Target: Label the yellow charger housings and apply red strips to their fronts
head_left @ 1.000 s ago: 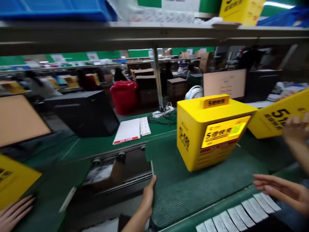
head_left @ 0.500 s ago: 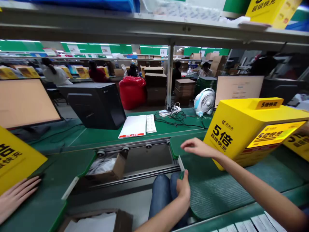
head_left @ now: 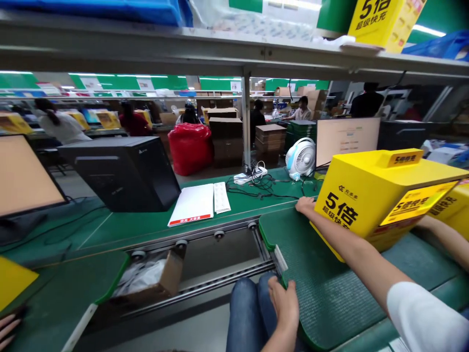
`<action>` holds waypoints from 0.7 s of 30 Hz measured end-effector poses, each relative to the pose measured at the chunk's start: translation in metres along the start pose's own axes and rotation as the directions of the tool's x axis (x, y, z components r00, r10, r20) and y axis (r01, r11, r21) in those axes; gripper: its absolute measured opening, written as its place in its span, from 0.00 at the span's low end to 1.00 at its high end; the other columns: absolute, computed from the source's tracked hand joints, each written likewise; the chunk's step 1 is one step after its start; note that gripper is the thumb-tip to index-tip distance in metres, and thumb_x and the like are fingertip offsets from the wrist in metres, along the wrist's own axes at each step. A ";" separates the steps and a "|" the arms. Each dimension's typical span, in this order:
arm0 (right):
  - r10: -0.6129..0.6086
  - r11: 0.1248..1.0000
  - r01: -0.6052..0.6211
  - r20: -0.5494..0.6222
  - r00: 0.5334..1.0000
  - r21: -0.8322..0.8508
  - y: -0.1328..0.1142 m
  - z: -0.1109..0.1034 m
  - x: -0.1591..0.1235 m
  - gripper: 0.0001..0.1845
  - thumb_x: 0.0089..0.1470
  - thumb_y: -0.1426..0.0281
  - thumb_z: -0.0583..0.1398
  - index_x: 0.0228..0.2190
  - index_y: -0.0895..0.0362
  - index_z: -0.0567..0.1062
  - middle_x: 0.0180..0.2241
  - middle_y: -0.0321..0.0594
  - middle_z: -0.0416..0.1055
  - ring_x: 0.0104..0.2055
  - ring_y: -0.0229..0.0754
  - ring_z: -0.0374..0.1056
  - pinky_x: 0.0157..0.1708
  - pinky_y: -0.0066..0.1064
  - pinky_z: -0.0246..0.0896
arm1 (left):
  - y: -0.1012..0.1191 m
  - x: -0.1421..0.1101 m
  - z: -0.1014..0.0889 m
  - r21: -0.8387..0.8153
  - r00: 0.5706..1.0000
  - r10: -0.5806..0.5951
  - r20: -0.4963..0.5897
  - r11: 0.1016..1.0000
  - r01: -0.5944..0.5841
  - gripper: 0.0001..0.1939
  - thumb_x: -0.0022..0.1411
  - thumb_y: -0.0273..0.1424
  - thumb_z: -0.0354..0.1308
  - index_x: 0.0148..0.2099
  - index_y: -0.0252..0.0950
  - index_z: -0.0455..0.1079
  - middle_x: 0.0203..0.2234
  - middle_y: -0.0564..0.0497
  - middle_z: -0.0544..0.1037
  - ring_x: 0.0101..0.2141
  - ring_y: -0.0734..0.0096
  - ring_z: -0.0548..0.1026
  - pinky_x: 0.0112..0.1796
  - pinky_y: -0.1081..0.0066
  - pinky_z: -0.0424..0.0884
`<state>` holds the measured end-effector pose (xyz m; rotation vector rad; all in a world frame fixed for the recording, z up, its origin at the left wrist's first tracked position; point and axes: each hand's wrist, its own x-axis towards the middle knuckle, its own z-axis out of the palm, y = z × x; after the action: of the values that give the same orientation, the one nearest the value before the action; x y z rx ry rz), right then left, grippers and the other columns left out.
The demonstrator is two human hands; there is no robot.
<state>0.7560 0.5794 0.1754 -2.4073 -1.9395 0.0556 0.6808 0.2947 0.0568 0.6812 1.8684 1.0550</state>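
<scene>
Fingers of a co-worker (head_left: 6,326) sit in the far-left corner, near a yellow board (head_left: 12,278). Next, left hand (head_left: 284,303): fingers curled tight, holding the front edge of a green ribbed mat (head_left: 337,303), above jeans-clad knees (head_left: 249,313). Right hand (head_left: 306,205), white sleeve (head_left: 421,318), reaches across: fingers together, flat, narrow, holding nothing, tips on the mat's far edge. Its forearm crosses the lower-left corner of a yellow display box (head_left: 366,195), which sits on the mat right of centre. Box long axis runs roughly left-right, along the bench; "5倍" short end points left, label panel faces lower right, top tab lies along the axis. Far right, a co-worker's forearm (head_left: 439,242) lies behind it, beside a yellow panel (head_left: 456,215).
</scene>
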 end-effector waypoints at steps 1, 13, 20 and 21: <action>-0.018 1.000 0.018 0.009 1.000 -0.015 0.001 0.001 -0.001 0.21 0.65 0.63 0.61 0.54 0.62 0.71 0.58 0.51 0.66 0.61 0.53 0.62 0.61 0.53 0.58 | 0.001 -0.006 -0.007 -0.004 1.000 0.020 0.002 1.000 -0.020 0.25 0.63 0.25 0.54 0.61 0.22 0.60 0.58 0.30 0.68 0.60 0.52 0.67 0.60 0.63 0.62; -0.649 0.749 0.610 0.100 0.754 0.259 -0.036 -0.059 -0.136 0.19 0.58 0.58 0.62 0.35 0.63 0.78 0.32 0.51 0.78 0.36 0.49 0.76 0.35 0.30 0.66 | 0.017 -0.067 -0.047 -0.279 0.942 0.326 0.075 0.914 -0.294 0.27 0.59 0.32 0.55 0.61 0.35 0.61 0.61 0.39 0.66 0.60 0.58 0.66 0.53 0.69 0.66; -0.778 0.334 0.545 -0.102 0.620 0.769 -0.020 -0.056 -0.243 0.41 0.52 0.56 0.58 0.62 0.66 0.62 0.34 0.50 0.77 0.31 0.50 0.75 0.35 0.38 0.71 | 0.063 -0.090 -0.051 -0.454 0.817 0.576 -0.012 0.725 -0.518 0.40 0.56 0.35 0.64 0.68 0.29 0.57 0.65 0.37 0.61 0.66 0.53 0.57 0.66 0.65 0.50; -0.774 0.291 0.422 -0.048 0.631 0.858 -0.017 -0.051 -0.244 0.45 0.50 0.54 0.59 0.64 0.64 0.59 0.40 0.55 0.77 0.33 0.52 0.77 0.35 0.39 0.73 | 0.066 -0.087 -0.049 -0.512 0.816 0.577 -0.029 0.693 -0.508 0.36 0.56 0.34 0.63 0.65 0.30 0.61 0.61 0.38 0.66 0.62 0.53 0.63 0.63 0.64 0.56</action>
<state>0.6902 0.3442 0.2266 -0.9532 -2.1246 1.1932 0.6822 0.2404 0.1635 0.9897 1.1916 1.7527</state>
